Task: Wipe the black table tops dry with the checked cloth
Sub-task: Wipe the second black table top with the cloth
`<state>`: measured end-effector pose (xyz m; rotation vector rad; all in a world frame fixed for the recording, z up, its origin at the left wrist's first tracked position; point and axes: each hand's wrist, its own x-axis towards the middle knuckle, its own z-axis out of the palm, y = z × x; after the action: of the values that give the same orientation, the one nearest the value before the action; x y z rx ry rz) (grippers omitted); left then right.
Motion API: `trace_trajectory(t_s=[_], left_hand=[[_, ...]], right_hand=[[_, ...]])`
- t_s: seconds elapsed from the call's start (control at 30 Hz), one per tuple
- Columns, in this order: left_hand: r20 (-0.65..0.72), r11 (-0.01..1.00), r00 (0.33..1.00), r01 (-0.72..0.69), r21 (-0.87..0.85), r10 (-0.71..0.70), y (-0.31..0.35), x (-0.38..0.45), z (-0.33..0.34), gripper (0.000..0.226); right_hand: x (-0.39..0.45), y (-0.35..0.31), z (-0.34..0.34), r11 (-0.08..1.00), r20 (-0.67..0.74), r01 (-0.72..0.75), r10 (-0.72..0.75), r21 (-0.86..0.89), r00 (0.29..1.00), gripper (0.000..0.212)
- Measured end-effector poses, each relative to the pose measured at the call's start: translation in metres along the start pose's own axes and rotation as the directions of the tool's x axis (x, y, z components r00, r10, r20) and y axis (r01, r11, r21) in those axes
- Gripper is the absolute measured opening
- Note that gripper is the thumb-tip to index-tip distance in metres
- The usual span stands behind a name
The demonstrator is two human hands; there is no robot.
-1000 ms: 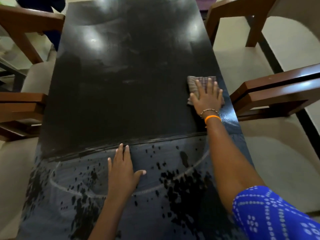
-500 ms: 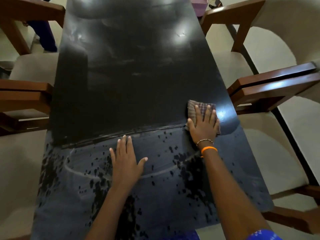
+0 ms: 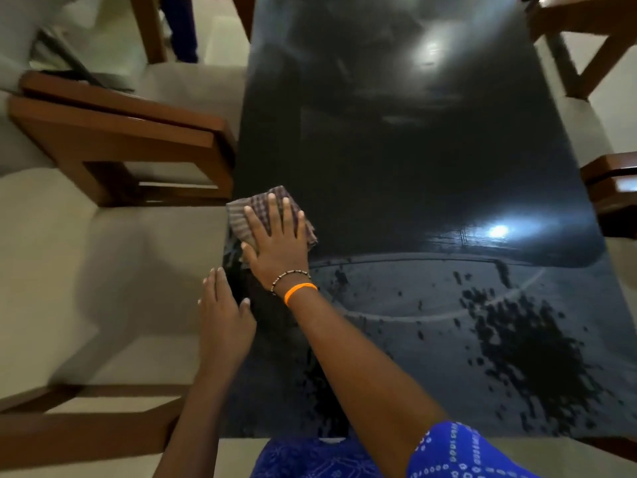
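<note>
The right hand (image 3: 275,250) is pressing the checked cloth (image 3: 255,215) flat under straight, spread fingers (image 3: 274,208) at the black desk's (image 3: 413,160) left edge, while the left hand (image 3: 224,312) is resting released beside it. The cloth is looking soft, light and probably damp, best handled palm-down. It is lying as a folded pad without an obvious long axis, one corner pointing off the edge.

Dim room, light from overhead; two glare spots on my glossy black counter (image 3: 413,160), one far, one at right edge; left-side chairs (image 3: 113,139) smeared w/ motion blur; wide-angle bends counter edges; soft shadow on seat cushion (image 3: 120,270) at left; near counter patch looks hazy.
</note>
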<state>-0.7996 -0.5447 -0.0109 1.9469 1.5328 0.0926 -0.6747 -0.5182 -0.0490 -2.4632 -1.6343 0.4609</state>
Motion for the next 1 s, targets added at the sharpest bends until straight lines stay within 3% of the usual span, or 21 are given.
trace_trajectory(t_s=[0.13,0.27,0.37,0.47,0.63,0.77,0.87,0.93,1.0], left_hand=[[0.028,0.986,0.999,0.038,-0.163,-0.034,-0.021,-0.006,-0.009,0.063],[0.056,0.977,0.998,0.027,-0.209,-0.016,-0.026,-0.010,-0.009,0.056],[0.058,0.961,0.998,0.031,-0.275,-0.016,-0.021,-0.010,-0.008,0.055],[0.039,0.951,0.997,0.071,-0.302,-0.062,-0.018,-0.007,-0.007,0.058],[0.089,0.911,0.991,0.124,-0.393,-0.096,-0.027,0.000,-0.010,0.059],[0.108,0.881,0.990,0.126,-0.457,-0.086,-0.038,0.000,-0.016,0.055],[0.124,0.834,0.984,0.176,-0.523,-0.129,-0.042,0.005,-0.018,0.053],[0.171,0.724,0.963,0.269,-0.635,-0.208,-0.044,0.007,-0.021,0.050],[0.225,0.556,0.939,0.335,-0.761,-0.258,-0.050,0.005,-0.026,0.042]], right_hand=[[-0.005,-0.041,0.015,0.986,0.057,0.161,-0.159,-0.034,0.986,0.062],[-0.022,-0.008,0.011,0.971,0.024,0.212,-0.211,-0.107,0.977,0.061],[-0.042,0.050,-0.002,0.994,-0.047,0.045,-0.049,-0.099,0.998,0.063],[-0.066,0.122,-0.020,0.973,-0.132,-0.198,0.183,-0.117,0.974,0.063],[-0.108,0.201,-0.041,0.820,-0.206,-0.571,0.555,-0.023,0.806,0.068],[-0.102,0.166,-0.031,0.741,-0.231,-0.669,0.663,0.061,0.712,0.064],[-0.088,0.094,-0.012,0.883,-0.173,-0.469,0.460,-0.012,0.871,0.066],[-0.087,0.037,0.006,0.981,-0.108,-0.183,0.176,-0.064,0.979,0.066],[-0.092,-0.004,0.020,0.977,-0.047,0.181,-0.187,-0.109,0.981,0.064]])
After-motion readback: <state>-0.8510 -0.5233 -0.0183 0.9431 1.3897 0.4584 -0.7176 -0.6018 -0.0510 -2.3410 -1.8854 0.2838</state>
